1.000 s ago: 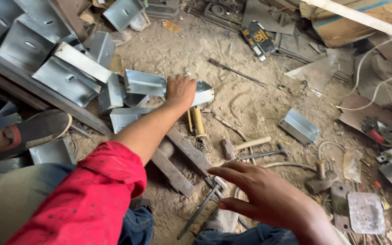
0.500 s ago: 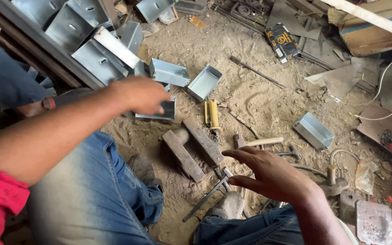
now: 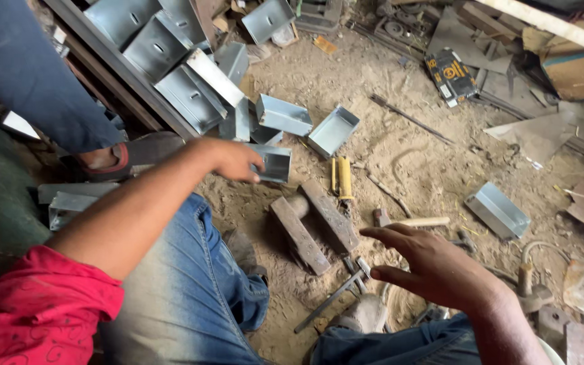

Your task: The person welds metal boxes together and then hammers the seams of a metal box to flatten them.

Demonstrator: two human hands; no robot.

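On the sandy ground at centre, the left hand pinches the near edge of a small metal box, left of two rusty bars. Nearer and right, the right hand hovers with fingers spread, holding nothing, beside a hammer.

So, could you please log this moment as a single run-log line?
left hand: grips metal box | right hand: open, empty, above the sandy floor | nearby: hammer, two steel bars

Metal workshop: sheet-metal boxes, hammer.
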